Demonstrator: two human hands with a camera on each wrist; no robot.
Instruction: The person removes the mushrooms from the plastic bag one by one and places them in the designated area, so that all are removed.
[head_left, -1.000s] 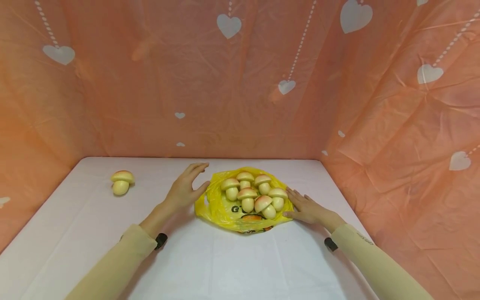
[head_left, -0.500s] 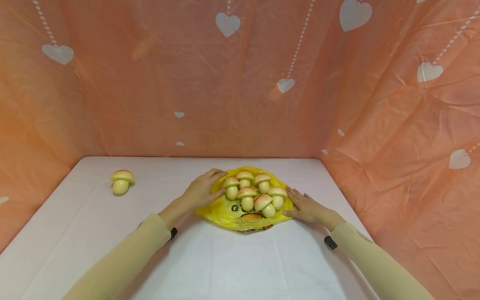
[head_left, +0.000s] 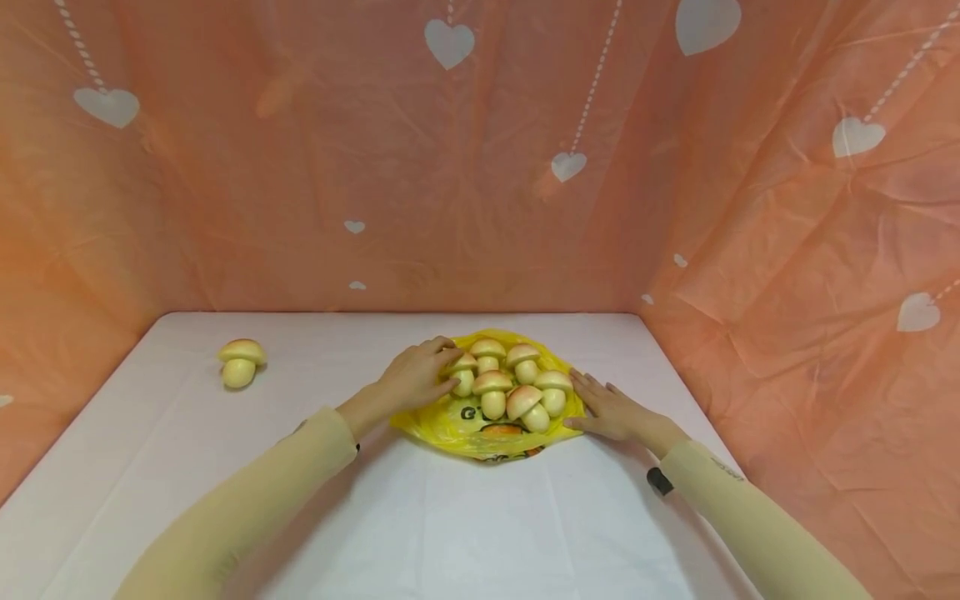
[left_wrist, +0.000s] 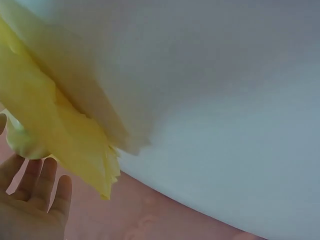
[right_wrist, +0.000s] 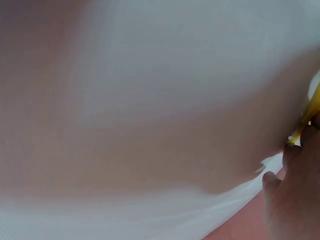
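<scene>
A yellow plastic bag lies spread on the table, with several toy mushrooms on it. At its left side, my left hand has its thumb and fingers about the leftmost toy mushroom, partly covering it. The left wrist view has that mushroom between thumb and fingertips, beside the bag's yellow film. My right hand lies against the bag's right edge with fingers extended. Only a corner of the bag shows beyond the right hand in the right wrist view.
One more toy mushroom stands alone at the far left of the white-covered table. An orange curtain with white hearts hangs around the back and sides.
My left hand has moved right, from beside the bag onto its leftmost mushroom, and the fingers have closed in around it. My right hand has stayed at the bag's right edge.
</scene>
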